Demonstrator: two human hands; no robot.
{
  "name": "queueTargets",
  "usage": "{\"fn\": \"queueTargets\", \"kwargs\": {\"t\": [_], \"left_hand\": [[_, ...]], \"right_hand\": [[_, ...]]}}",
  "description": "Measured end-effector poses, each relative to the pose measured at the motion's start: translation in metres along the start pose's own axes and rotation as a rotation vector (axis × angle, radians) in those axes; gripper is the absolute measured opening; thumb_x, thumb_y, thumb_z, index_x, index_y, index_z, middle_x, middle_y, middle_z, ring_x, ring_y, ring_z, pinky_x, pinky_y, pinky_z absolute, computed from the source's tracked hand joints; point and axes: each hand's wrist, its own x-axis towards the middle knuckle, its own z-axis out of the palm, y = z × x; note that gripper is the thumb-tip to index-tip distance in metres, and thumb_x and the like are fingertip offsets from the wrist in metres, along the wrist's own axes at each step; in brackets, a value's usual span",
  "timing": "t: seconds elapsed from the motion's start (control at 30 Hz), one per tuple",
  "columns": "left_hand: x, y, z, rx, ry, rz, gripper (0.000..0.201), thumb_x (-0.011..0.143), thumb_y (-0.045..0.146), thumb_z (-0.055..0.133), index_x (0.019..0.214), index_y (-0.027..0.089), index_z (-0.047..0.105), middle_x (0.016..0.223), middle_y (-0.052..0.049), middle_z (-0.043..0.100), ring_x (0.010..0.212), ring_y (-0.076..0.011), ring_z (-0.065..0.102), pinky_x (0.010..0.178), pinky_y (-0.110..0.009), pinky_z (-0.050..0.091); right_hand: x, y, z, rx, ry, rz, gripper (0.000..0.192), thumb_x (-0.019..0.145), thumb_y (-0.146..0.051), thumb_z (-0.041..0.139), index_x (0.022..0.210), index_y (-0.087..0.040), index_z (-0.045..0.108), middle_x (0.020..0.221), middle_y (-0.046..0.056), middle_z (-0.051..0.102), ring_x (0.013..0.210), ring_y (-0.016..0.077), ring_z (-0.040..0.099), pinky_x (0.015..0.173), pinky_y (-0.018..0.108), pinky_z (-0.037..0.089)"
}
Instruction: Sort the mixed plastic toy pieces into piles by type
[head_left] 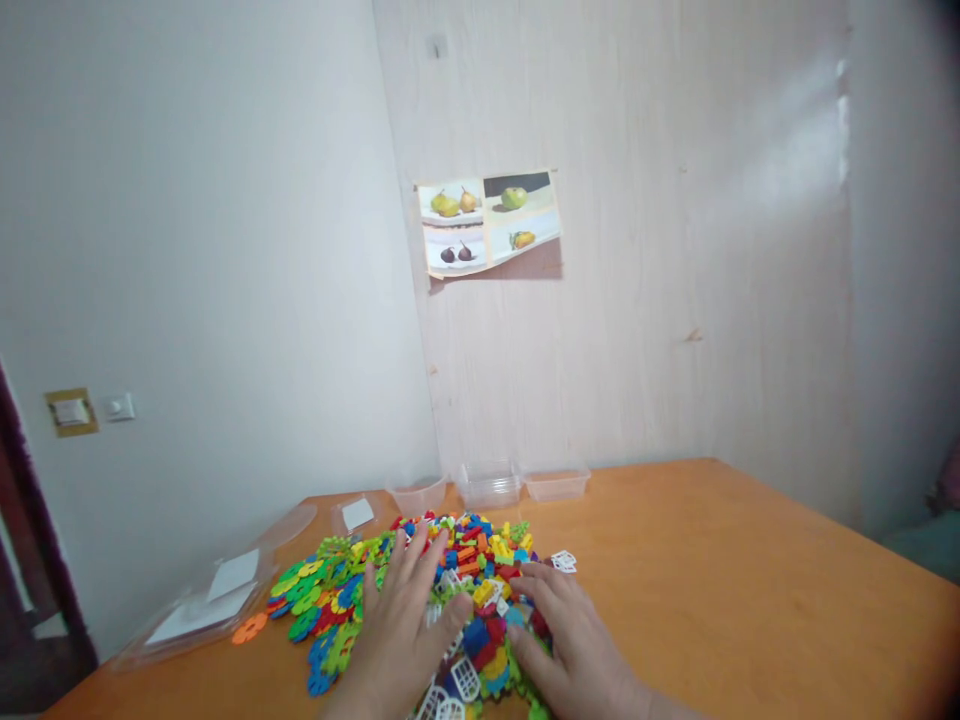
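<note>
A heap of colourful plastic building pieces (474, 552) lies on the orange-brown table, mixing small bricks, notched discs and white lattice window pieces (465, 679). My left hand (409, 610) is over the left part of the heap, its fingers spread and pointing away from me. On the heap's right side is my right hand (566, 630), fingers apart and slightly curved, touching or just above the pieces. Neither hand shows anything held. Both hands cover some of the pile. An orange notched disc (249, 628) sits apart at the left.
Clear plastic tubs (556, 485) stand along the table's (712, 590) back edge by the wall. Transparent lids or bags with white paper cards (234, 573) lie at the left. A sheet of fruit pictures (491, 225) hangs on the wall. One white lattice piece (563, 562) rests right of the heap.
</note>
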Motion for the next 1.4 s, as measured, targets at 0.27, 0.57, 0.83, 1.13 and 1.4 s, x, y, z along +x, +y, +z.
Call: {"fn": "queueTargets", "kwargs": {"t": [0.27, 0.57, 0.83, 1.13, 1.4], "left_hand": [[0.031, -0.028, 0.003, -0.066, 0.486, -0.080, 0.053, 0.096, 0.056, 0.034, 0.122, 0.020, 0.062, 0.129, -0.011, 0.063, 0.125, -0.0281, 0.052, 0.112, -0.050, 0.034], [0.017, -0.027, -0.003, 0.069, 0.430, -0.092, 0.054, 0.091, 0.060, 0.035, 0.127, 0.028, 0.060, 0.137, -0.004, 0.058, 0.134, -0.0273, 0.043, 0.121, -0.050, 0.018], [0.021, -0.034, 0.004, 0.072, 0.361, -0.162, 0.057, 0.088, 0.063, 0.036, 0.123, 0.028, 0.063, 0.136, -0.005, 0.059, 0.133, -0.0285, 0.044, 0.118, -0.051, 0.024], [0.023, -0.048, 0.026, 0.115, 0.186, -0.283, 0.064, 0.088, 0.066, 0.035, 0.133, 0.026, 0.059, 0.146, -0.008, 0.051, 0.140, -0.0323, 0.037, 0.117, -0.059, 0.017], [0.025, -0.053, 0.036, 0.050, 0.050, -0.325, 0.072, 0.087, 0.070, 0.031, 0.139, 0.026, 0.054, 0.152, -0.007, 0.044, 0.143, -0.0321, 0.034, 0.115, -0.057, 0.025]], "right_hand": [[0.082, 0.026, -0.002, -0.204, -0.071, 0.093, 0.034, 0.092, -0.030, 0.049, 0.123, -0.021, 0.062, 0.121, 0.009, 0.065, 0.114, 0.0229, 0.057, 0.098, 0.034, 0.043], [0.178, 0.070, 0.023, -0.549, -0.172, 0.053, 0.030, 0.096, -0.030, 0.047, 0.117, -0.023, 0.066, 0.120, 0.011, 0.067, 0.120, 0.0278, 0.049, 0.097, 0.042, 0.031], [0.213, 0.089, 0.046, -0.641, -0.223, 0.081, 0.030, 0.098, -0.030, 0.042, 0.111, -0.023, 0.069, 0.110, 0.012, 0.072, 0.112, 0.0282, 0.051, 0.089, 0.042, 0.029], [0.212, 0.101, 0.045, -0.635, -0.098, 0.121, 0.039, 0.099, -0.040, 0.041, 0.132, -0.027, 0.057, 0.131, 0.010, 0.062, 0.123, 0.0274, 0.045, 0.096, 0.041, 0.027], [0.153, 0.152, -0.029, -0.695, -0.061, 0.176, 0.047, 0.095, -0.035, 0.043, 0.137, -0.017, 0.052, 0.130, 0.013, 0.062, 0.122, 0.0273, 0.047, 0.102, 0.040, 0.025]]}}
